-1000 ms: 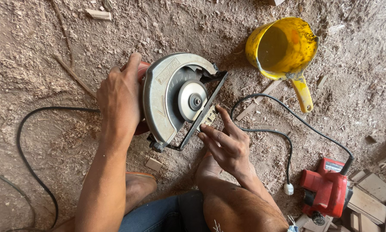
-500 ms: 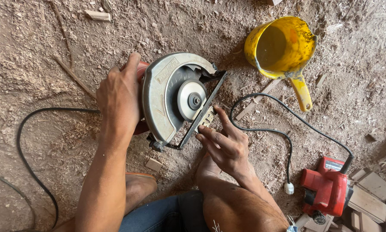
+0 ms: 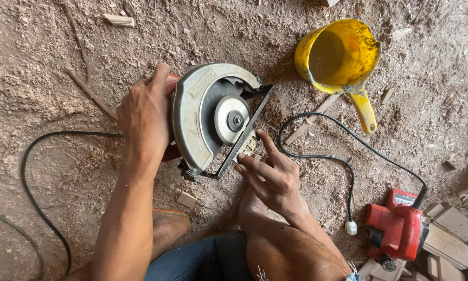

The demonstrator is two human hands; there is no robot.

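Observation:
A circular saw (image 3: 213, 117) with a grey metal blade guard and red body lies tipped on its side on the sawdust-covered ground. My left hand (image 3: 145, 112) grips the saw's red body from the left. My right hand (image 3: 267, 174) has its fingers spread and touches the lower edge of the saw's base plate (image 3: 247, 140), holding nothing. The round blade flange with its centre bolt (image 3: 232, 119) faces up inside the guard.
A yellow plastic jug (image 3: 338, 57) lies on its side at upper right. A red power tool (image 3: 398, 229) with a black cord (image 3: 343, 156) and white plug sits at lower right beside wooden blocks (image 3: 452, 234). Another black cable (image 3: 36, 177) loops at left. Wood scraps are scattered around.
My right hand has crept slightly closer against the base plate. The saw and left hand have hardly moved.

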